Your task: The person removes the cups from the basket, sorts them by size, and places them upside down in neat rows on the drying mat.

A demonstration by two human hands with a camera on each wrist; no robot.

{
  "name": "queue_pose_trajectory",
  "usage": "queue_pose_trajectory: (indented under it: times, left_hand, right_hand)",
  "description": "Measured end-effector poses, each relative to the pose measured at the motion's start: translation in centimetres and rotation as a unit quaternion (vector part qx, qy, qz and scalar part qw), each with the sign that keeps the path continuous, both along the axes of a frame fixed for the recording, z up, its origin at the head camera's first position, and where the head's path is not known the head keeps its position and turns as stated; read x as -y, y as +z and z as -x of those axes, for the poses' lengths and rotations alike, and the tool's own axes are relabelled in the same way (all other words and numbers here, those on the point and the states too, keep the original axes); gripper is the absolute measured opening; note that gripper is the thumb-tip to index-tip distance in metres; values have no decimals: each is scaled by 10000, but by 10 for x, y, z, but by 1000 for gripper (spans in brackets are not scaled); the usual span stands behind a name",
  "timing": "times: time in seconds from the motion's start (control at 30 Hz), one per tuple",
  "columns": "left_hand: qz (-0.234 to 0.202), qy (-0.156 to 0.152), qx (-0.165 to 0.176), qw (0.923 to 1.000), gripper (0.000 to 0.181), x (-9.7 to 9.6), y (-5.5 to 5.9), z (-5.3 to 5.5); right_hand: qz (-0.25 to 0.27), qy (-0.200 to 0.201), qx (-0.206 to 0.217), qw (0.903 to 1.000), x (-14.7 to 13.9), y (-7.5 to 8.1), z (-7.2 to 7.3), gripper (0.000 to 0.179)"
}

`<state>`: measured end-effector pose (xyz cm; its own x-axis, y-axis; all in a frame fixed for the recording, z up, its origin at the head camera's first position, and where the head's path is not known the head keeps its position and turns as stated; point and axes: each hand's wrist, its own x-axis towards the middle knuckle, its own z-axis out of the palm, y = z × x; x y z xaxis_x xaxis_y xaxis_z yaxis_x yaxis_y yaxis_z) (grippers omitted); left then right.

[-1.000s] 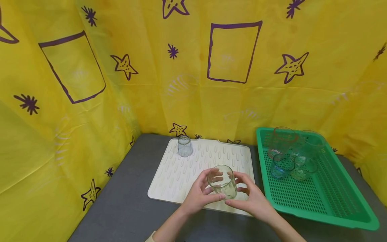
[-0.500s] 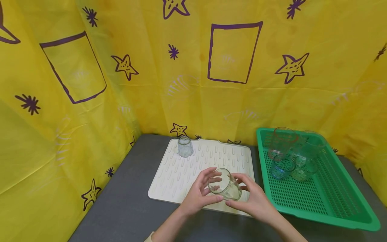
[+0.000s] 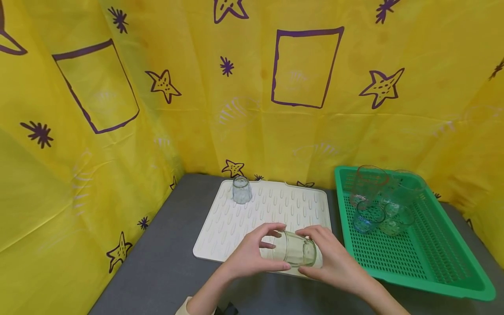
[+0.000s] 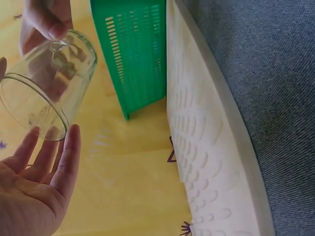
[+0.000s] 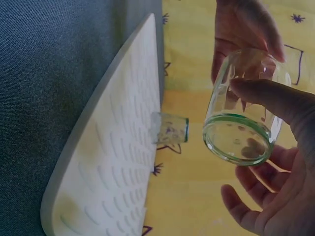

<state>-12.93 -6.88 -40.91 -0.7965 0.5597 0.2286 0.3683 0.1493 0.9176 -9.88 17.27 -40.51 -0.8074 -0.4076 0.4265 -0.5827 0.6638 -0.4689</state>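
Observation:
A clear, green-tinted drinking glass lies tipped sideways in the air over the front of a cream ribbed mat. Its mouth faces my left hand, whose fingertips and thumb hold it around the rim. My right hand grips the base end, thumb on one side and fingers on the other. In the right wrist view the thick round base faces the camera. A smaller faceted glass stands at the mat's back left corner, narrower end up.
Right of the mat is a green perforated basket. Inside stand a tall red-rimmed glass, a blue-tinted glass and other clear ones. A dark grey table lies under everything, with a yellow patterned cloth behind.
The glass has turned from nearly upright to lying sideways, its mouth swinging left and its base right. Both hands have turned with it, staying over the mat's front.

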Motion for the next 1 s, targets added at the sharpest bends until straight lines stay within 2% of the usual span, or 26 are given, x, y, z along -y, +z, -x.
queue_pose_trajectory:
  times: [0.13, 0.2, 0.27, 0.3, 0.37, 0.5, 0.6, 0.67, 0.8, 1.0]
  left_hand:
    - [-47, 72, 117, 9999, 65, 1, -2, 0]
    - [-172, 97, 288, 9994, 64, 1, -4, 1]
    - [-385, 65, 488, 9980, 63, 3, -7, 2]
    - [-512, 31, 586, 9970, 62, 3, -8, 3]
    - [-786, -62, 751, 9941, 62, 4, -10, 4]
    - [-1323, -258, 919, 9866, 61, 4, -13, 6]
    - [-1592, -288, 972, 9820, 61, 5, -14, 7]
    - [-1682, -268, 999, 9803, 61, 5, -14, 7]
    - [-1726, -239, 1033, 9793, 62, 5, -14, 7]
    - [-1620, -210, 1121, 9802, 67, 10, -17, 8]
  right_hand:
    - [174, 34, 246, 9995, -1, -2, -1, 74]
    - [471, 131, 501, 9975, -2, -5, 0, 75]
    - [929, 261, 879, 9914, -3, -7, 1, 75]
    - [1222, 355, 1112, 9856, -3, -8, 1, 74]
    - [1861, 532, 1642, 9673, -3, -11, 2, 72]
    - [2992, 885, 2596, 9139, -1, -15, 4, 69]
    - [3518, 1050, 3017, 8799, 1, -17, 5, 67]
    - [3736, 1064, 3195, 8643, 2, -18, 5, 65]
    - [3977, 1056, 3403, 8455, 4, -21, 7, 61]
    - [4126, 732, 3461, 8394, 11, -22, 9, 61]
